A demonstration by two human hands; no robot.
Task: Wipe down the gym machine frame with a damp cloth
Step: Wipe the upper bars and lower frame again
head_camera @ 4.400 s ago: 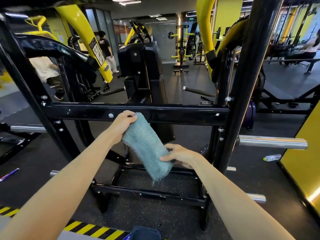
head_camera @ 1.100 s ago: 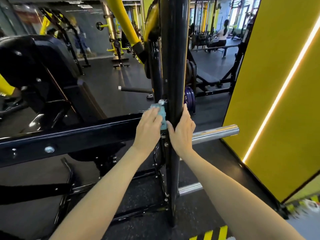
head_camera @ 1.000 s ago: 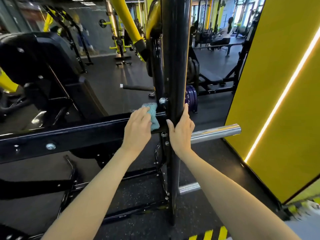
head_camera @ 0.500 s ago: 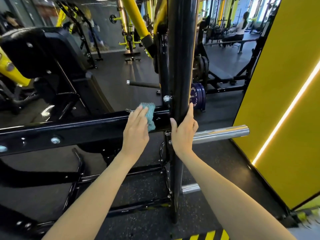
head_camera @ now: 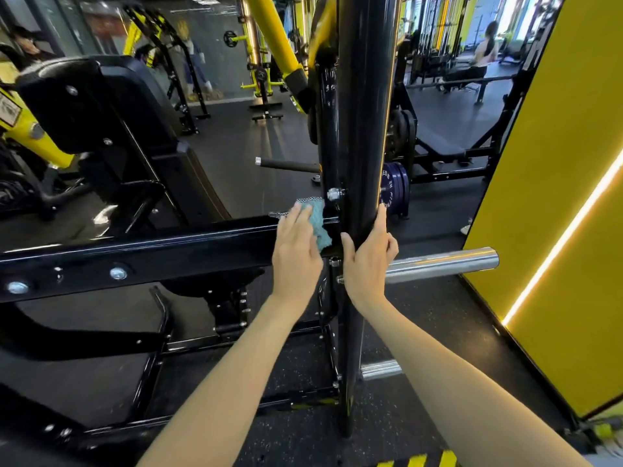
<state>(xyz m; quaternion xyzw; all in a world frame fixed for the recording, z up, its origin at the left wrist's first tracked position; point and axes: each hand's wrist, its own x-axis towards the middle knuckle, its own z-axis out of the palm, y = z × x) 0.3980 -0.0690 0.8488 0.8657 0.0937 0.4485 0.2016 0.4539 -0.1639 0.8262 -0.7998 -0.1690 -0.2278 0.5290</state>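
Observation:
My left hand (head_camera: 296,254) lies flat with straight fingers, pressing a teal cloth (head_camera: 319,225) onto the black crossbar (head_camera: 168,257) of the gym machine. The cloth sits right where the bar meets the black upright post (head_camera: 364,129), and most of it is hidden under my palm. My right hand (head_camera: 369,261) grips the upright post just below that joint, thumb on the left side and fingers wrapped round the right side.
A chrome plate peg (head_camera: 445,264) sticks out to the right behind my right hand. Blue weight plates (head_camera: 395,190) stand behind the post. A yellow wall panel (head_camera: 556,197) closes the right side. A black padded seat back (head_camera: 94,106) is at left; a person (head_camera: 485,52) sits far off.
My left hand slid the cloth left along the crossbar away from the post, then back right to the joint. My right hand has kept its hold on the post.

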